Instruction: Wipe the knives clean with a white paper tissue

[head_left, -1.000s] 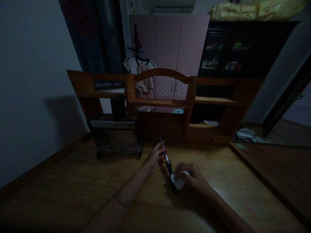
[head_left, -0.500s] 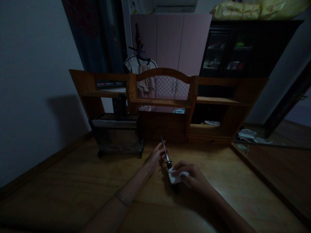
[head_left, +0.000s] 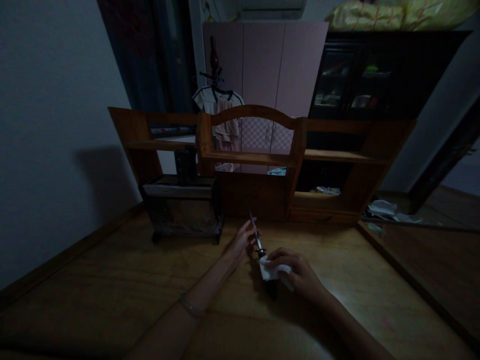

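Note:
A slim knife (head_left: 256,239) with a metal blade and a black handle (head_left: 270,286) lies slanted over the wooden desk (head_left: 112,280). My left hand (head_left: 243,241) pinches the blade between its fingertips. My right hand (head_left: 296,272) is closed on a white cloth (head_left: 270,272), which wraps the upper part of the black handle just below the guard. The blade tip points away from me toward the shelf. A bracelet sits on my left wrist.
A wooden shelf unit (head_left: 255,160) stands at the back of the desk. A dark box on wheels (head_left: 180,207) sits at its left. Papers (head_left: 386,210) lie at the far right. A pink wardrobe and a dark cabinet stand behind.
My right hand has slid the white cloth up the handle toward the guard. The left hand has kept its pinch on the blade.

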### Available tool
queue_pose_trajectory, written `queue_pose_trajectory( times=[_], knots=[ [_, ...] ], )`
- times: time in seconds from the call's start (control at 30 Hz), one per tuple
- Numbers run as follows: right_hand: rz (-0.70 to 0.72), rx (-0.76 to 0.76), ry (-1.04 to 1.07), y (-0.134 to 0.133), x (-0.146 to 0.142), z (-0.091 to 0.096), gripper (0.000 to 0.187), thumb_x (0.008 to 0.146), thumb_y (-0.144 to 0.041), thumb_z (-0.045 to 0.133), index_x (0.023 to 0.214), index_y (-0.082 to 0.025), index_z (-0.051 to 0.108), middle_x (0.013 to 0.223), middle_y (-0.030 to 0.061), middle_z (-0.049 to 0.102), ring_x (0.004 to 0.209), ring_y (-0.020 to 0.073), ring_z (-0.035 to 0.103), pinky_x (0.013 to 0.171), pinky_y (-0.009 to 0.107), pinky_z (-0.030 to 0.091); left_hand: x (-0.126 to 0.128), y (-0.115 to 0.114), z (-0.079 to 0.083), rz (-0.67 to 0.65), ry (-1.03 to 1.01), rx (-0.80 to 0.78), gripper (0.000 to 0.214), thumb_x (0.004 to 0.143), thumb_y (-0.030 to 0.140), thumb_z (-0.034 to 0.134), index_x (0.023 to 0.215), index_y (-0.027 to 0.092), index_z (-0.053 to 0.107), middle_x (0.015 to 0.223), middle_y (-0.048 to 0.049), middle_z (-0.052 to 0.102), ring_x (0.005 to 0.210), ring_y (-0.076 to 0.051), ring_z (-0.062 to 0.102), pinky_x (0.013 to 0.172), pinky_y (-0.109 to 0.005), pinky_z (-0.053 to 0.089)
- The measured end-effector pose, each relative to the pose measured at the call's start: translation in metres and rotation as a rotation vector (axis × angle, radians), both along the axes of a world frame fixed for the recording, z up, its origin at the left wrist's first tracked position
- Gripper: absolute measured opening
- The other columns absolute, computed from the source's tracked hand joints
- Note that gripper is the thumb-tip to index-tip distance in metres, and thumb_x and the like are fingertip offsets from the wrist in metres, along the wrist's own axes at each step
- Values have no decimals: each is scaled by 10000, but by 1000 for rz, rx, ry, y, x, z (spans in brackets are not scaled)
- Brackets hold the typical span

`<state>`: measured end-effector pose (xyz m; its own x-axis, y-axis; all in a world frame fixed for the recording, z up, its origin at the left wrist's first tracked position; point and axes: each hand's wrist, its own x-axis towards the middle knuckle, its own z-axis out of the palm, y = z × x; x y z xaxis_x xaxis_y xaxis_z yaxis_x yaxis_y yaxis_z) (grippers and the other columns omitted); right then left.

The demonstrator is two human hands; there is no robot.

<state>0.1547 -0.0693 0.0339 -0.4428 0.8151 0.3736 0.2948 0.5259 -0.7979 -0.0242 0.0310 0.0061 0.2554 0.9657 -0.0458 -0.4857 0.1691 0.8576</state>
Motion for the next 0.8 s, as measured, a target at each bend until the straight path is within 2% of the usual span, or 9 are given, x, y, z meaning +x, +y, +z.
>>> queue_pose_trajectory(
  times=[0.17,0.33,0.4,0.67,0.73,0.8],
  knots=[
    [46,-75,26,3,7,-4,315,717,-92,435,772,-177,733,869,66,669,797,182,621,725,300,479,0,-2,3,4,26,8,549,757,233,636,1280,203,473,723,-13,588,527,-74,496,462,-169,317],
    [-16,32,30,1,1,-2,417,689,-55,478,1010,-204,699,1095,72,624,1009,212,574,876,345,437,0,-3,3,2,25,30,569,748,252,648,1286,201,470,727,-11,589,499,-65,464,466,-171,317],
    [-15,54,1,0,-2,-2,444,690,-47,479,1047,-211,685,1120,72,613,1021,211,569,882,347,434,0,-3,3,2,23,23,559,752,249,644,1281,191,474,714,-8,585,481,-59,442,464,-171,313],
    [29,-50,-7,2,7,-3,334,699,-60,441,797,-191,732,904,59,663,829,184,618,749,302,478,-1,-2,3,-2,14,-3,533,759,236,645,1268,208,489,729,-17,589,537,-78,505,489,-178,342],
    [10,-28,12,1,6,-1,328,714,-67,450,833,-193,729,930,60,659,860,190,613,777,314,473,-1,-1,2,-18,12,0,545,763,239,640,1281,213,474,734,-15,588,529,-78,503,479,-178,338],
    [-29,14,30,0,4,0,372,723,-60,466,962,-205,710,1033,66,636,956,204,592,835,334,455,-1,-1,1,-32,4,-10,552,763,259,643,1286,225,468,736,-11,586,518,-76,498,470,-179,334]
  ],
)
